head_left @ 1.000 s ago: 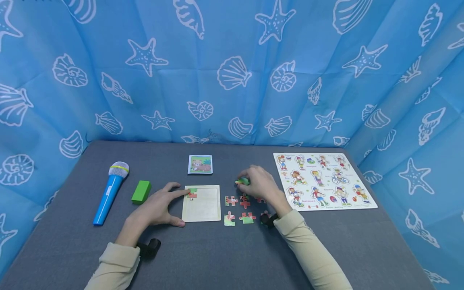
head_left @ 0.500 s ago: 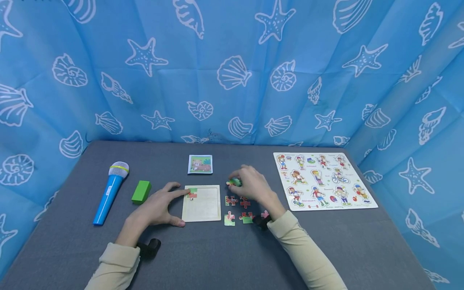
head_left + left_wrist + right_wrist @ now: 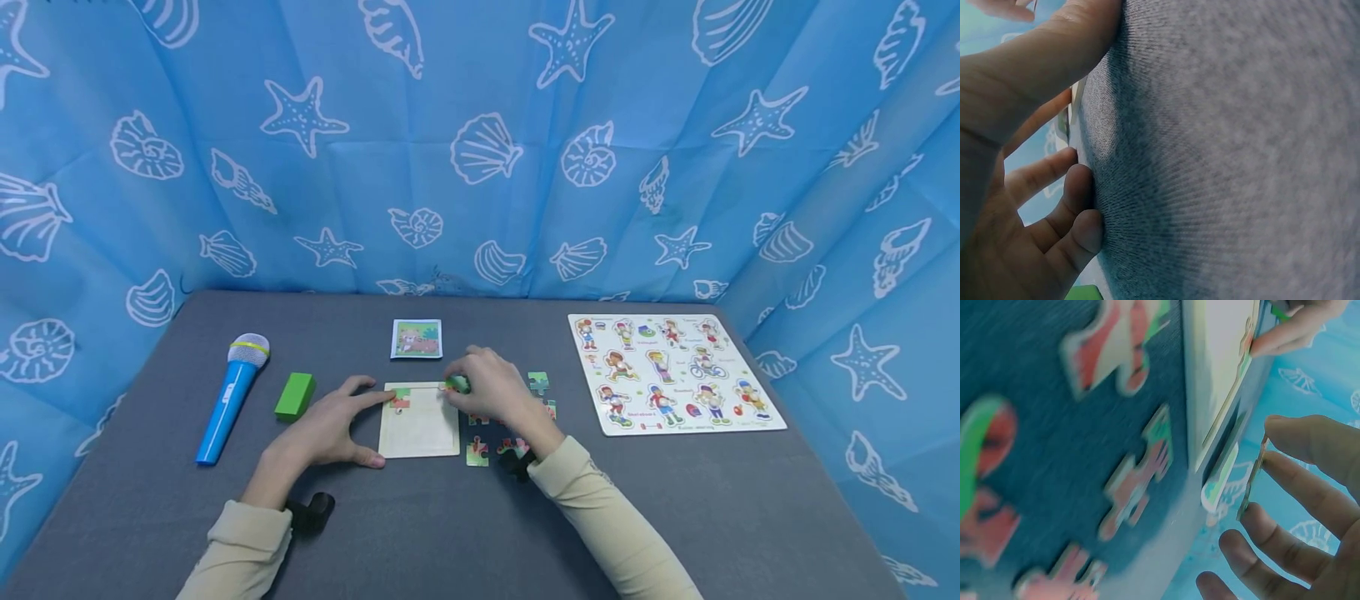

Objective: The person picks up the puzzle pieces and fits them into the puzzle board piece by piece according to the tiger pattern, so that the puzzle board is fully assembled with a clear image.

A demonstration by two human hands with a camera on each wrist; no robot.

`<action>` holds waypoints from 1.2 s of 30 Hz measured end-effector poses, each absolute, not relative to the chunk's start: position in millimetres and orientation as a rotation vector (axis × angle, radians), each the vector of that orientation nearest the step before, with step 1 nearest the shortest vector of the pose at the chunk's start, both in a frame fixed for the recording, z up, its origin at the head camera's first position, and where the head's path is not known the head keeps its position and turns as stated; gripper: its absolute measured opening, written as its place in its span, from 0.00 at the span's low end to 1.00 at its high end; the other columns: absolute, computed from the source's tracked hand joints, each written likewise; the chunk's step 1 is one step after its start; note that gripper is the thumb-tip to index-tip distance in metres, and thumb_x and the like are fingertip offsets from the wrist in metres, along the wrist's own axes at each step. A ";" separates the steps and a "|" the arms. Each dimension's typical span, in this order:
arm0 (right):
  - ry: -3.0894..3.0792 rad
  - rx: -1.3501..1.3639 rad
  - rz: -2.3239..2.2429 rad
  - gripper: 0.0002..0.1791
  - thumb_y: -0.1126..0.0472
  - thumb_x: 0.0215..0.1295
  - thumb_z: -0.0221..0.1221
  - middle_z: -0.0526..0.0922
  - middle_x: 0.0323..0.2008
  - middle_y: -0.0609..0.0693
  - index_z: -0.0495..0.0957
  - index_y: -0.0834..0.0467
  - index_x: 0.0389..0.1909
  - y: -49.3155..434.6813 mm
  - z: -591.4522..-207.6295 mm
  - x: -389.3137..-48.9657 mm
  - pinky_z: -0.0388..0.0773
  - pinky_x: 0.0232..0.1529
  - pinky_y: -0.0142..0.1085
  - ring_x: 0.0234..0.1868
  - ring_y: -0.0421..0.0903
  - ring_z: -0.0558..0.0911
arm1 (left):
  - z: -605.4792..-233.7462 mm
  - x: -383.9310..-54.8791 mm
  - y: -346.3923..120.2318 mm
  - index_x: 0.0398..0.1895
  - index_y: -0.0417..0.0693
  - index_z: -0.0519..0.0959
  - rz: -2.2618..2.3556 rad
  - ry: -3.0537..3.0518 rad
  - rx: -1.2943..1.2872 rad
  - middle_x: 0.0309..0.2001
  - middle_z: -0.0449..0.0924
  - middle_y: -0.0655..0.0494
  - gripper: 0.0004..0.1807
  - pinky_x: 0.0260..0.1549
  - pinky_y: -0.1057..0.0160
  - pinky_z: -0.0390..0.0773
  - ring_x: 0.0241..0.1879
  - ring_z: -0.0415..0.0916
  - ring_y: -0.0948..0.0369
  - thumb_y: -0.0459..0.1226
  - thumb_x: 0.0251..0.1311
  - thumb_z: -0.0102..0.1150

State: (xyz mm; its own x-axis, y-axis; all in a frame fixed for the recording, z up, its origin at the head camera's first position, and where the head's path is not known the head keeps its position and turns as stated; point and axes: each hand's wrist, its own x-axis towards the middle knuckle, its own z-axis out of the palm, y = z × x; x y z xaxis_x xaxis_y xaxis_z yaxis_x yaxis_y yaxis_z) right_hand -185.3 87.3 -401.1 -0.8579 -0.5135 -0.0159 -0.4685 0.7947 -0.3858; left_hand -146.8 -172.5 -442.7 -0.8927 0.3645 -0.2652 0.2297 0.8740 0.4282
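A small square wooden puzzle tray (image 3: 420,442) lies on the table, with one red and green puzzle piece (image 3: 401,399) in its far left corner. My left hand (image 3: 322,429) rests at the tray's left side, fingers extended. Its index fingertip touches that piece, while the thumb lies at the near left corner. Over the tray's far right corner, my right hand (image 3: 491,387) pinches a green puzzle piece (image 3: 457,384). In the right wrist view this piece (image 3: 1251,478) is seen edge-on between thumb and fingers, above the table.
Several loose puzzle pieces (image 3: 477,452) lie right of the tray, some hidden beneath the right hand. A picture card (image 3: 417,339) lies behind the tray. On the left are a green block (image 3: 296,396) and a blue toy microphone (image 3: 231,400); a white sports-figure board (image 3: 678,375) lies right.
My right hand has carried the pinched puzzle piece leftward, from above the loose pieces to the tray's far right corner. My left hand has stayed in place.
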 end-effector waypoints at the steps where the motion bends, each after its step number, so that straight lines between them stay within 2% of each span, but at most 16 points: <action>1: 2.861 -0.791 -0.562 0.12 0.55 0.66 0.68 0.83 0.41 0.52 0.89 0.53 0.47 84.6 -401.1 -184.9 0.68 0.30 0.37 0.37 0.47 0.76 | -442.6 -146.9 -172.7 0.76 0.59 0.67 0.560 2.702 0.445 0.77 0.58 0.40 0.54 0.63 0.32 0.70 0.70 0.65 0.37 0.58 0.43 0.81; 15: 2.807 -0.798 -0.511 0.14 0.52 0.67 0.67 0.87 0.50 0.52 0.88 0.51 0.50 54.2 -407.9 -182.6 0.83 0.45 0.48 0.51 0.51 0.83 | -443.3 -147.9 -174.4 0.77 0.60 0.66 0.573 2.696 0.473 0.77 0.57 0.41 0.55 0.63 0.30 0.69 0.71 0.63 0.35 0.60 0.43 0.80; 27: 2.813 -0.800 -0.444 0.13 0.50 0.67 0.68 0.88 0.47 0.48 0.89 0.48 0.49 42.6 -415.8 -184.0 0.77 0.33 0.37 0.47 0.47 0.83 | -442.8 -146.8 -174.5 0.77 0.60 0.66 0.576 2.702 0.475 0.77 0.58 0.40 0.55 0.63 0.30 0.68 0.72 0.63 0.34 0.59 0.42 0.80; 30: 2.825 -0.796 -0.430 0.13 0.50 0.67 0.68 0.88 0.47 0.47 0.88 0.47 0.50 41.3 -416.8 -184.7 0.78 0.34 0.38 0.49 0.47 0.83 | -442.6 -146.6 -174.7 0.77 0.60 0.67 0.575 2.705 0.478 0.77 0.58 0.40 0.55 0.63 0.30 0.68 0.72 0.63 0.34 0.59 0.42 0.81; 36: 2.840 -0.800 -0.412 0.14 0.49 0.67 0.67 0.88 0.49 0.47 0.88 0.47 0.51 39.7 -419.8 -185.5 0.83 0.42 0.43 0.53 0.49 0.83 | -443.1 -146.8 -174.5 0.77 0.60 0.67 0.575 2.703 0.475 0.77 0.58 0.41 0.55 0.63 0.30 0.69 0.72 0.63 0.35 0.59 0.42 0.81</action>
